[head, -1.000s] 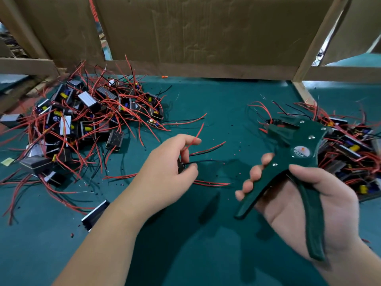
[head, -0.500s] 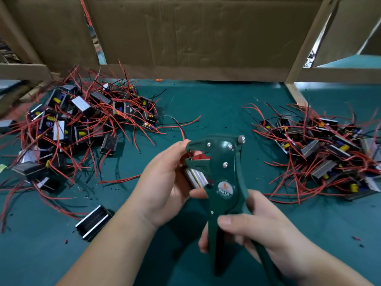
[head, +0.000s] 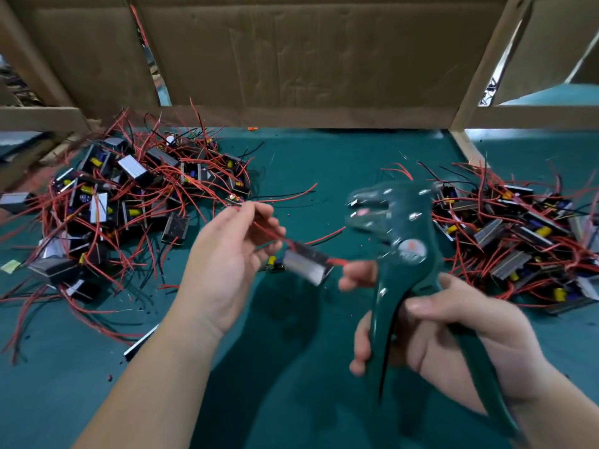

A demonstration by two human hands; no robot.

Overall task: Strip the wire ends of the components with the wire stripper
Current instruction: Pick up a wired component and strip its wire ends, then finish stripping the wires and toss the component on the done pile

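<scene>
"While the left hand [head: 227,260] pinches that red wire [head: 275,233], what is the right hand doing?" asks one.

"In the head view, the right hand [head: 453,338] is in the lower right of the frame," says the other. "Its fingers and thumb are curled round the two handles of the green wire stripper [head: 408,241]. The top of the tool is blurry, but its jaws look open and face left."

"Why is the wire held up like that?"

"I think it is so the little component [head: 306,262] can hang above the green table [head: 291,163] and the wire end is easy to get at. The left thumb and fingers pinch the wire near the middle of the frame, and the component hangs just below and to the right of them."

"So where is the component next to the hands?"

"Between them, just left of the tool. One right fingertip [head: 351,275] pokes out past the handle, very near the short red wire on the component's right side. I cannot tell if it touches. The jaws are up and to the right of the component, apart from it, so no wire is in them now."

"And the two heaps?"

"A left pile [head: 129,202] sits at the left of the frame and a right pile [head: 518,228] at the right. I cannot tell which one is done."
</scene>
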